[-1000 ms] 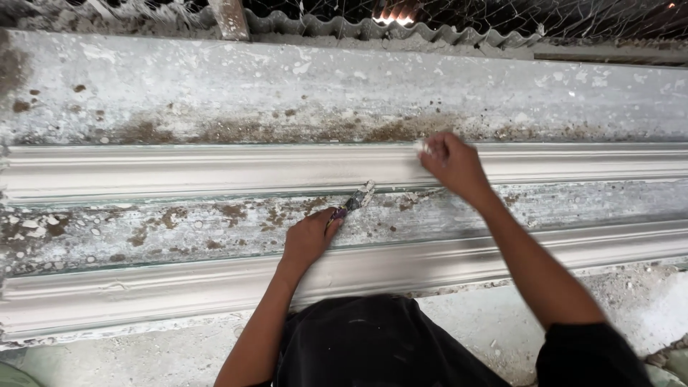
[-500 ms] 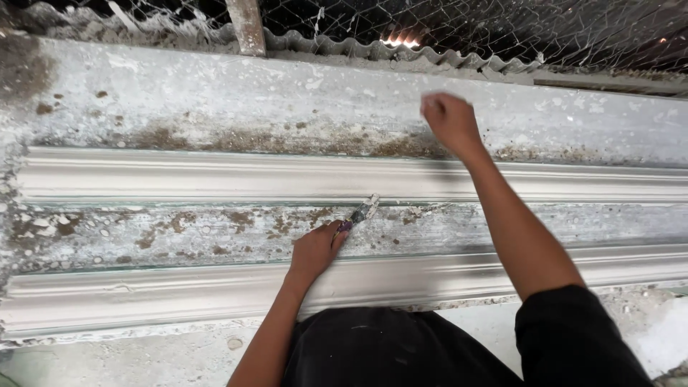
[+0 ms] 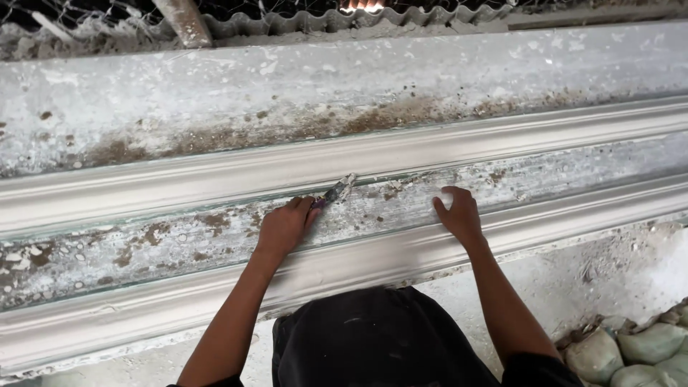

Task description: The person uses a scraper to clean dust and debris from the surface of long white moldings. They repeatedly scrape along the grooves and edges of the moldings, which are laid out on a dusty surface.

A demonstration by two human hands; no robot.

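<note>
The left hand (image 3: 285, 226) is clamped on a small plaster-caked scraping tool (image 3: 335, 192), its tip lying on the flat, stained strip between two long white moulded plaster cornices (image 3: 215, 175). The right hand (image 3: 459, 215) rests spread and empty on that strip, beside the nearer cornice (image 3: 143, 315), well apart from the tool.

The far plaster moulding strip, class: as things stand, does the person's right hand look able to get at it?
Probably yes. The right hand rests flat between the strips, with only bare, stained surface between it and the far moulding strip. The left hand and its small scraper lie off to the side.
</note>
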